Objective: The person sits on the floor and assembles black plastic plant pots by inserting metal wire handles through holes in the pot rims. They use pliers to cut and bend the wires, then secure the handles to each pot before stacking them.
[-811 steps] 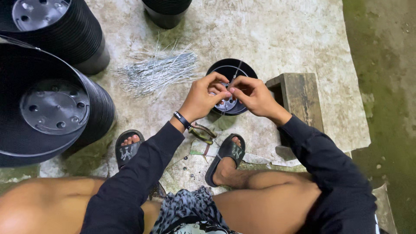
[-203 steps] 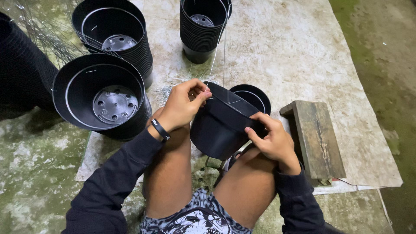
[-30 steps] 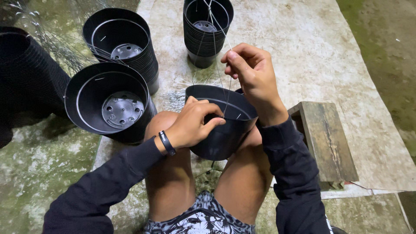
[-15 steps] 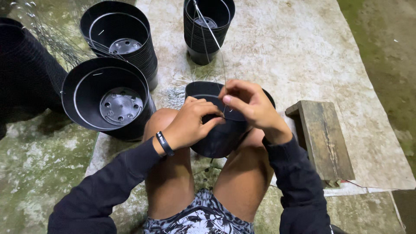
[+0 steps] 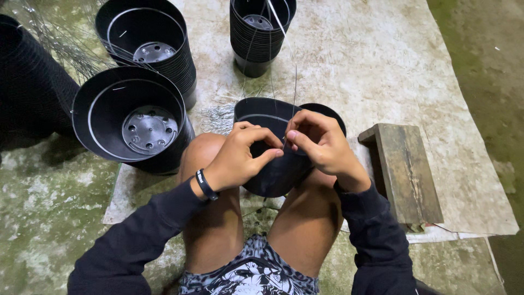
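A black plastic pot (image 5: pixel 270 169) rests tilted between my knees, its mouth facing away from me. My left hand (image 5: pixel 240 155) grips the pot's near rim, fingers curled over the edge. My right hand (image 5: pixel 319 143) pinches a thin metal wire (image 5: pixel 293 93) at the rim, just beside my left fingertips. The wire rises straight up from the pot toward the top of the view. A second thin wire (image 5: pixel 275 16) slants across the far pot stack.
Stacks of black pots stand around: a wide one (image 5: pixel 134 117) at left, another (image 5: pixel 150 43) behind it, a narrower stack (image 5: pixel 259 33) ahead. A bundle of wires (image 5: pixel 54 43) lies far left. A wooden block (image 5: pixel 404 172) sits at right on a pale sheet (image 5: pixel 382 65).
My right hand came down from its raised position to the pot's rim and now meets my left hand there, pinching the wire. The pot stayed between my knees.
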Demonstrator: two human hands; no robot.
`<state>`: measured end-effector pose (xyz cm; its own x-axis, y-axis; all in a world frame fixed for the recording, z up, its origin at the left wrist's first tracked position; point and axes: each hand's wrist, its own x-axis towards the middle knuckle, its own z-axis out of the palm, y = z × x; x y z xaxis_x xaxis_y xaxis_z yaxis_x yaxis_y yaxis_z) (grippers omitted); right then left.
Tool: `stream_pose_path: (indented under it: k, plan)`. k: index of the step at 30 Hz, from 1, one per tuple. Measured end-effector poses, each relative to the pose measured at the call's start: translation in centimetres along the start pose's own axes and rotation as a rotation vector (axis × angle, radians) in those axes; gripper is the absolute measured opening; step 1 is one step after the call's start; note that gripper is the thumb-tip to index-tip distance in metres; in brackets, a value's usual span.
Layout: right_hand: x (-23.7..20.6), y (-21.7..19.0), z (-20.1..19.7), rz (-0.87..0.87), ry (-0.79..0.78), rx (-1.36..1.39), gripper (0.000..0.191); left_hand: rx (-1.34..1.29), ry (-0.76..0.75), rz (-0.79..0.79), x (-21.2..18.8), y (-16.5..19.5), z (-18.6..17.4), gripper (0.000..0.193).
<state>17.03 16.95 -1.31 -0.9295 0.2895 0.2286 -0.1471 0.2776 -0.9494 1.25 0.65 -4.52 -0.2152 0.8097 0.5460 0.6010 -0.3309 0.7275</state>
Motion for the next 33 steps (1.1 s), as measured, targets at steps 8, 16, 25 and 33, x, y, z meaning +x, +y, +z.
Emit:
stream_pose_path:
  k: [8,16,25,33]
  plan:
    - [0.9,-0.4,0.3,0.042,0.06,-0.016,0.007,0.0,0.171,0.059,-0.6,0.3,1.2,0.009]
    - [1.7,-0.1,0.2,0.095,0.045,0.038,0.01,0.054,0.28,0.204,-1.0,-0.5,2.4,0.015]
    - [2.5,0.3,0.9,0.075,0.048,0.012,0.009,0.144,0.133,0.382,-0.8,-1.8,0.9,0.023]
    - [1.4,-1.1,0.4,0.04,-0.011,-0.066,0.012,-0.214,-0.296,-0.16,2.2,-0.9,-2.6,0.021]
